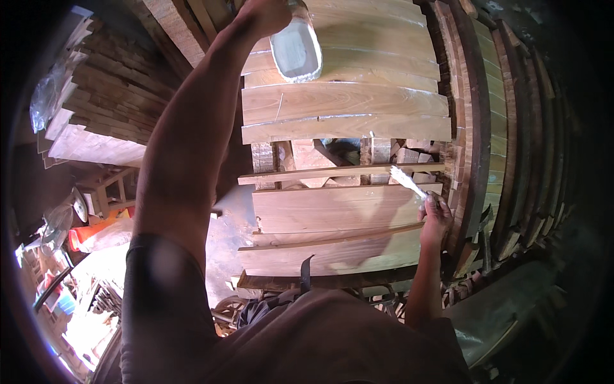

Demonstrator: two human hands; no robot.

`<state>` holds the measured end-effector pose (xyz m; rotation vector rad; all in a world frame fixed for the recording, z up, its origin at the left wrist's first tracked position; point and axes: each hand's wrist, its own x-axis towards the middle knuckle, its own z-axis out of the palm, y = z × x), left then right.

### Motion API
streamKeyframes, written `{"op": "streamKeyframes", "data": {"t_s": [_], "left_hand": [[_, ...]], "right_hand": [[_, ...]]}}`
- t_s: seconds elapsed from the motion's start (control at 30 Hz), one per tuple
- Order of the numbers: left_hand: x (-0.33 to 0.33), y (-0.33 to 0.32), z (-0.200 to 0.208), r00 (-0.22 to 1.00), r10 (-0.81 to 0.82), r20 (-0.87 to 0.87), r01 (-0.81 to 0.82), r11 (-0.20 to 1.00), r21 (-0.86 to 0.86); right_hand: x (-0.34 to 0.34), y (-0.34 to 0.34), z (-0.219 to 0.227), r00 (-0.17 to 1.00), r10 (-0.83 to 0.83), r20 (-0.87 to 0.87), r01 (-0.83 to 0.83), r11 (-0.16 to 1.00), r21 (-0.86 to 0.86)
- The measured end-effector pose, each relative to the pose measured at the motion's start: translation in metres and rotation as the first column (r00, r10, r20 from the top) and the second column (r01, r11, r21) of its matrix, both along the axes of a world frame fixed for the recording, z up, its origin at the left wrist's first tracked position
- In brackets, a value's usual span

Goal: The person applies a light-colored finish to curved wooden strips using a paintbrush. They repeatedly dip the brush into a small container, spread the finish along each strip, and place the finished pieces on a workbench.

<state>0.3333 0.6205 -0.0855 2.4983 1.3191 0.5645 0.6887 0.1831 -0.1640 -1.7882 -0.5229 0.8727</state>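
Observation:
At the top of the view my left hand [268, 16] grips a pale, scoop-shaped tub [299, 79] with thick white paste in it, held over a row of wooden boards [345, 101]. White lines run along several joints of that row. My right hand [436, 216] is closed round a brush [410, 182], its bristles coated white. The bristles are at the right end of a narrow wooden strip [339, 173]; whether they touch it I cannot tell. Nearer to me lie wide boards [332, 208] with another thin strip [345, 238] across them.
Between the board rows a gap shows wood blocks [409, 155] below. Dark upright beams [476, 128] stand along the right side, with more boards beyond. Stacked planks [109, 96] are at the far left. An orange and white bag [96, 233] sits at the left.

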Motion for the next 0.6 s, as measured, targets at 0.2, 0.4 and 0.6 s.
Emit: {"op": "streamKeyframes", "data": {"t_s": [0.2, 0.4, 0.6], "left_hand": [[0.002, -0.072, 0.017, 0.970, -0.003, 0.241, 0.026, 0.995, -0.093], [-0.022, -0.115, -0.014, 0.920, 0.074, 0.386, -0.129, 0.985, 0.118], [-0.042, -0.270, 0.044, 0.813, 0.478, 0.334, -0.471, 0.876, -0.107]], "right_hand": [[-0.004, -0.026, 0.005, 0.996, -0.052, -0.069, 0.050, 0.998, -0.031], [-0.049, -0.026, 0.029, 0.995, 0.078, -0.067, -0.076, 0.996, 0.036], [-0.051, -0.054, 0.053, 0.983, 0.177, 0.048, -0.181, 0.977, 0.112]]}}
